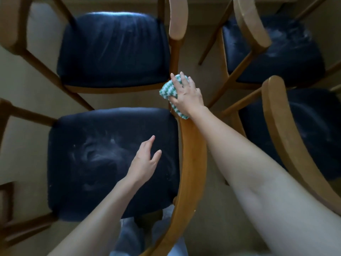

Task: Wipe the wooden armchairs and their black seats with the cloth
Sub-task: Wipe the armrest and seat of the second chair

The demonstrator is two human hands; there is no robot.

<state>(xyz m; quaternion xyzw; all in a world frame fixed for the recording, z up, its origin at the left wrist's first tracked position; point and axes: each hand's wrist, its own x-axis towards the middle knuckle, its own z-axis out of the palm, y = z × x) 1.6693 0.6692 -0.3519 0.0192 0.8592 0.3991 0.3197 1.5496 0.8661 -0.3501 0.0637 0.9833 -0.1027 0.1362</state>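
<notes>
Right grip [186, 93] clutches the cloth [166, 89] at the far end of a chair's curved rail [191, 154].
Its fingers curl over the green-and-white cloth, pressing it on the wood. Left grip [145, 159] hangs spread and empty over that chair's black seat [92, 154], which shows pale, dusty smears; whether it touches the seat cannot be told. Three more armchairs [114, 50] stand close around on the carpet [195, 67].
</notes>
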